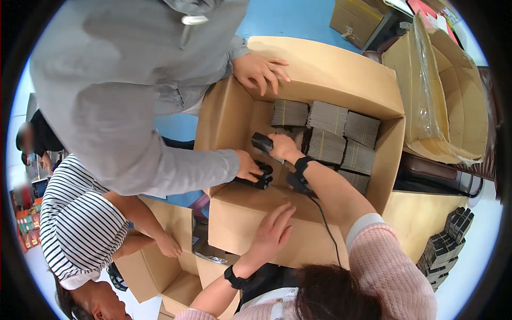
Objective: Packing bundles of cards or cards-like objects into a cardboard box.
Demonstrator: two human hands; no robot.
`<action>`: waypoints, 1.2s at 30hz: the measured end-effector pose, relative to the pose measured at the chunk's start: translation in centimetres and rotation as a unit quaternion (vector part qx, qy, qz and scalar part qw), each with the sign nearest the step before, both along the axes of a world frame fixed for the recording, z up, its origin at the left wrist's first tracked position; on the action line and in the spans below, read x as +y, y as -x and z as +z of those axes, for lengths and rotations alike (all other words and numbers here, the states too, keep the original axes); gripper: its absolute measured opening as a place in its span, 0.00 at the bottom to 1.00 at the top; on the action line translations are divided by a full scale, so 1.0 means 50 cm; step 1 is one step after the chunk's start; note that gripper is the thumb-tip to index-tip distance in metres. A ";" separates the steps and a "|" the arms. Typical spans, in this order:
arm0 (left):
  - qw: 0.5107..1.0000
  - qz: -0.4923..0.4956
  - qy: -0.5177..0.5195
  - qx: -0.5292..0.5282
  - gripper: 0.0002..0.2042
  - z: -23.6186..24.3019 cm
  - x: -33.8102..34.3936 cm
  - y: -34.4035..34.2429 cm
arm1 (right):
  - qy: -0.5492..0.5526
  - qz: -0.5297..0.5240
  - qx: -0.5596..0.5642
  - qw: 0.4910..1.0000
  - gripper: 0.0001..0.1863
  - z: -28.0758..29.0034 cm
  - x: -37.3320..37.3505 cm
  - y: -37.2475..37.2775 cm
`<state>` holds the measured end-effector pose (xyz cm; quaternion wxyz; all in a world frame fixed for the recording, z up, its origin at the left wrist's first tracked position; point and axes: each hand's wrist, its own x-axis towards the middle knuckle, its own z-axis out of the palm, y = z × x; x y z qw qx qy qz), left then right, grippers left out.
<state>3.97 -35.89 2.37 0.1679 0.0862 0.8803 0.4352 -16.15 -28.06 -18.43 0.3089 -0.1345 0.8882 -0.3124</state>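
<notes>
My right hand (285, 148) reaches into a large open cardboard box (346, 80) and grips a dark rectangular bundle (261, 142), tilted above the box floor. Just right of it stand rows of grey, thin-layered bundles (327, 145), several with a yellowish band. My left hand (272, 230) is open over the box's near flap (240, 229), fingers stretched out and holding nothing. A co-worker's hand (247, 166) in a grey sleeve is at some black bundles (261, 180) on the left side of the box. The co-worker's other hand (261, 72) rests at the far left rim.
A black cable (325, 224) runs from a small black device (297, 183) by my right wrist. Another opened carton (437, 96) stands at right, above stacked dark bundles (445, 248). At lower left, a person in a striped shirt (80, 213) handles a smaller box (154, 266).
</notes>
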 end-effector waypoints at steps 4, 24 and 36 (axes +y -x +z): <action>1.000 0.005 0.011 -0.001 0.22 0.002 -0.031 0.007 | -0.017 0.107 -0.021 0.994 0.33 -0.055 -0.071 -0.015; 0.888 -0.158 0.321 -0.289 0.37 -0.454 -0.169 0.326 | -0.279 0.013 0.342 0.897 0.24 -0.083 0.056 0.119; 0.974 0.202 0.014 -0.100 0.24 -0.448 -0.158 0.359 | -0.253 -0.019 0.384 0.888 0.36 -0.121 0.049 0.134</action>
